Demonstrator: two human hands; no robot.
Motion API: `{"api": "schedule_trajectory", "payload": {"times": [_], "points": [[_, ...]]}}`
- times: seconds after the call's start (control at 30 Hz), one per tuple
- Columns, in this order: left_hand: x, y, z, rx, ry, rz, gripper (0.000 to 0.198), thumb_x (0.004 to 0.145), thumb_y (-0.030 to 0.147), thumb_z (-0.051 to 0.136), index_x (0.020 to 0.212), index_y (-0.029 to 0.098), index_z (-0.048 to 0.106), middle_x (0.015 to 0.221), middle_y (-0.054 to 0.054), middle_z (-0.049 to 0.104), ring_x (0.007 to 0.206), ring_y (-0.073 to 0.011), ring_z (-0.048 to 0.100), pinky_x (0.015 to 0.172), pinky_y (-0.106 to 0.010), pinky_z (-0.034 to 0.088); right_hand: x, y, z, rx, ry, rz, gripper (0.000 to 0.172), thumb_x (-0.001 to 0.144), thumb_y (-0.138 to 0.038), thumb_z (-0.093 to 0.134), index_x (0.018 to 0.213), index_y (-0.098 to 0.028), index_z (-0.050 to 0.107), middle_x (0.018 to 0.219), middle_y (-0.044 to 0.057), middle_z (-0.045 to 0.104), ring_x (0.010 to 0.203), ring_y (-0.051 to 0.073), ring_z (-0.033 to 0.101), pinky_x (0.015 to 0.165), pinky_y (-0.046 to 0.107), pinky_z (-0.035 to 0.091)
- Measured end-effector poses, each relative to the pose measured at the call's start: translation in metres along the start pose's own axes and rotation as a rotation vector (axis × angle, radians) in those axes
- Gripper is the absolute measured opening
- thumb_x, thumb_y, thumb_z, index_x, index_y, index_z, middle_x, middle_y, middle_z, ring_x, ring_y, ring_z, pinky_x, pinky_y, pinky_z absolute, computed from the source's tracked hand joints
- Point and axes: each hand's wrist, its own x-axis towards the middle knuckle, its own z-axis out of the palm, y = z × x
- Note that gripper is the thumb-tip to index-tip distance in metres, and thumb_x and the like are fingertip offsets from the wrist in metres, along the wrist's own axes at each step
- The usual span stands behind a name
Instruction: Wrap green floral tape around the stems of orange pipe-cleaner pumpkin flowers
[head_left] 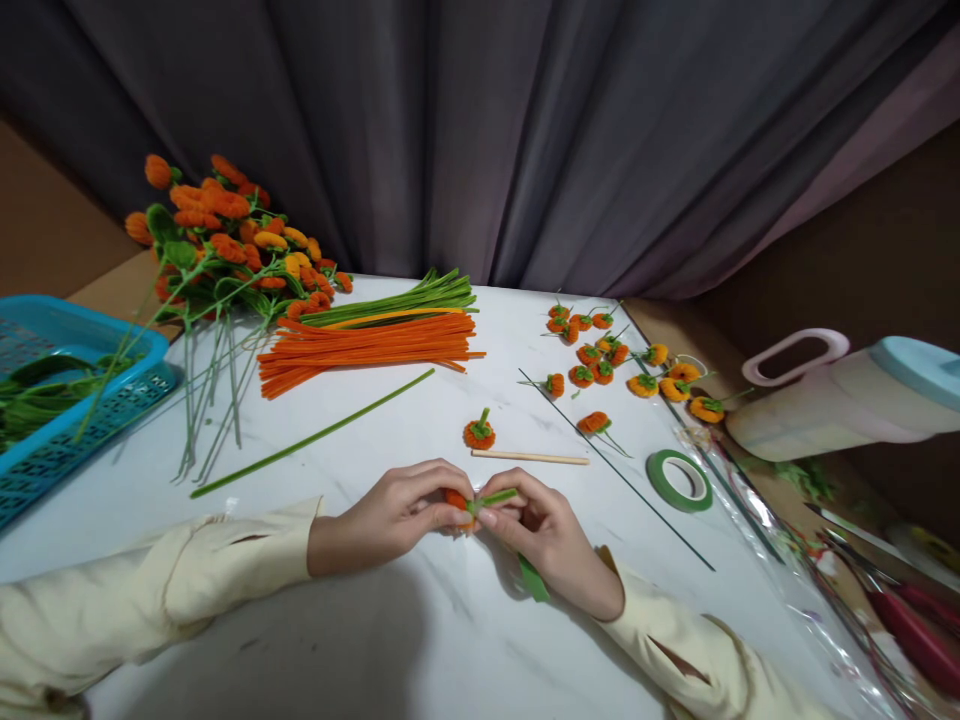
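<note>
My left hand (405, 510) pinches a small orange pipe-cleaner flower (454, 498) between thumb and fingers. Opposite it, my right hand (544, 525) is closed at the flower's green fuzzy stem (498, 497), its fingertips almost meeting those of my left. Below my right palm shows a flat green strip (533, 578); whether the hand grips it is hidden. Just beyond the hands, another orange flower (478, 434) rests on the table with its green stub upward. Beside it lies a thin wooden stick (529, 457).
A green pipe cleaner (315, 432) lies at left, behind it bundles of orange pipe cleaners (367, 345) and green ones (420, 297). Finished flowers (225, 205) and a blue basket (82, 425) stand left. Flower heads (589, 354), a dark wire (622, 470), green tape (679, 480) and a pitcher (825, 400) are right.
</note>
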Motion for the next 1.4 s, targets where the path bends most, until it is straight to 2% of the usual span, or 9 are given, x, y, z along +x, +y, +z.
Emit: {"api": "schedule_trajectory", "payload": {"times": [0.13, 0.27, 0.4, 0.57, 0.77, 0.97, 1.1, 1.3, 1.4], "points": [[-0.0007, 0.0010, -0.0003, 0.145, 0.010, 0.087, 0.009, 0.088, 0.017, 0.055, 0.096, 0.015, 0.060, 0.095, -0.006, 0.059, 0.076, -0.0111, 0.058, 0.067, -0.021, 0.051, 0.0000, 0.0001, 0.0000, -0.020, 0.017, -0.002, 0.026, 0.081, -0.041, 0.067, 0.087, -0.018, 0.057, 0.068, 0.000, 0.061, 0.061, 0.012, 0.055, 0.058, 0.025, 0.040], [-0.0008, 0.0035, -0.0006, 0.130, -0.031, 0.062, 0.011, 0.087, 0.018, 0.057, 0.097, 0.015, 0.059, 0.097, -0.007, 0.056, 0.069, -0.0091, 0.055, 0.058, -0.017, 0.049, -0.0013, -0.0006, 0.0001, -0.039, 0.031, 0.019, 0.026, 0.080, -0.042, 0.067, 0.085, -0.017, 0.058, 0.065, -0.001, 0.060, 0.058, 0.012, 0.054, 0.054, 0.024, 0.038], [-0.0002, 0.0037, -0.0016, 0.148, -0.031, 0.085, 0.008, 0.086, 0.018, 0.059, 0.093, 0.014, 0.060, 0.093, -0.007, 0.055, 0.068, -0.0101, 0.054, 0.059, -0.019, 0.050, -0.0018, -0.0023, -0.0005, -0.024, 0.000, 0.029, 0.024, 0.080, -0.040, 0.067, 0.085, -0.018, 0.059, 0.067, 0.000, 0.064, 0.060, 0.013, 0.058, 0.056, 0.025, 0.041], [-0.0002, 0.0015, -0.0023, 0.227, -0.014, 0.165, 0.010, 0.090, 0.021, 0.055, 0.091, 0.014, 0.063, 0.091, -0.008, 0.056, 0.078, -0.0140, 0.057, 0.066, -0.023, 0.051, -0.0008, -0.0057, -0.0019, 0.028, -0.072, 0.071, 0.025, 0.080, -0.040, 0.068, 0.083, -0.017, 0.059, 0.066, 0.001, 0.065, 0.064, 0.015, 0.062, 0.061, 0.027, 0.044], [-0.0028, 0.0000, -0.0005, 0.315, 0.009, 0.238, 0.011, 0.091, 0.017, 0.053, 0.092, 0.014, 0.064, 0.091, -0.007, 0.054, 0.079, -0.0137, 0.056, 0.071, -0.022, 0.050, 0.0001, -0.0078, -0.0025, 0.065, -0.101, 0.098, 0.025, 0.080, -0.038, 0.068, 0.083, -0.015, 0.059, 0.060, -0.001, 0.062, 0.055, 0.012, 0.056, 0.055, 0.026, 0.042], [-0.0040, 0.0005, 0.0002, 0.365, 0.025, 0.244, 0.010, 0.087, 0.014, 0.056, 0.096, 0.014, 0.061, 0.091, -0.007, 0.055, 0.077, -0.0140, 0.056, 0.068, -0.023, 0.051, 0.0010, -0.0065, -0.0028, 0.098, -0.098, 0.117, 0.027, 0.078, -0.039, 0.071, 0.081, -0.015, 0.060, 0.057, -0.003, 0.057, 0.052, 0.010, 0.051, 0.053, 0.024, 0.038], [-0.0036, 0.0013, 0.0005, 0.397, 0.039, 0.285, 0.010, 0.087, 0.013, 0.057, 0.096, 0.014, 0.061, 0.091, -0.008, 0.056, 0.080, -0.0150, 0.057, 0.073, -0.025, 0.051, 0.0016, -0.0050, -0.0040, 0.114, -0.110, 0.119, 0.027, 0.078, -0.039, 0.071, 0.082, -0.015, 0.059, 0.056, -0.004, 0.055, 0.051, 0.010, 0.048, 0.053, 0.024, 0.036], [-0.0040, 0.0003, 0.0003, 0.470, 0.067, 0.345, 0.018, 0.088, 0.015, 0.057, 0.106, 0.015, 0.059, 0.093, -0.009, 0.059, 0.085, -0.0170, 0.058, 0.077, -0.027, 0.052, 0.0021, -0.0039, -0.0040, 0.126, -0.098, 0.136, 0.028, 0.077, -0.040, 0.071, 0.083, -0.015, 0.059, 0.055, -0.004, 0.054, 0.050, 0.010, 0.046, 0.050, 0.023, 0.033], [-0.0045, 0.0001, -0.0003, 0.537, 0.067, 0.363, 0.015, 0.089, 0.014, 0.053, 0.102, 0.014, 0.062, 0.092, -0.009, 0.058, 0.086, -0.0175, 0.058, 0.077, -0.027, 0.052, 0.0020, -0.0037, -0.0042, 0.121, -0.090, 0.140, 0.025, 0.077, -0.037, 0.071, 0.082, -0.015, 0.060, 0.054, -0.004, 0.054, 0.049, 0.009, 0.045, 0.050, 0.022, 0.032]]}}
